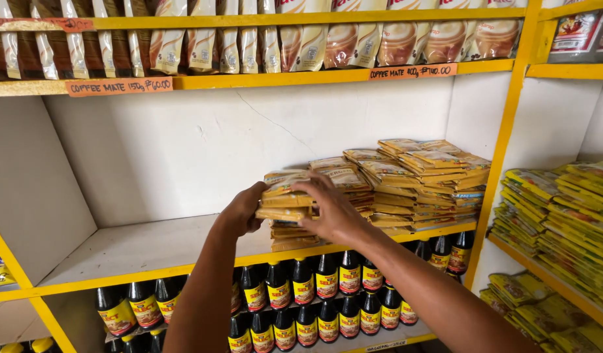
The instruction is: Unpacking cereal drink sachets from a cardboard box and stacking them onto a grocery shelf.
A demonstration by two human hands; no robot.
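Both hands grasp one bundle of yellow sachets point(285, 196): left hand point(241, 210) bracing its end at nine o'clock, right hand point(331, 212) clamped at three, squaring it atop the leftmost stack point(295, 234) on the white shelf point(151, 245).

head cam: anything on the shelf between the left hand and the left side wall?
Nothing. In the head view the shelf board is bare from the left hand, which grips the yellow sachet stack with the right hand, to the side wall.
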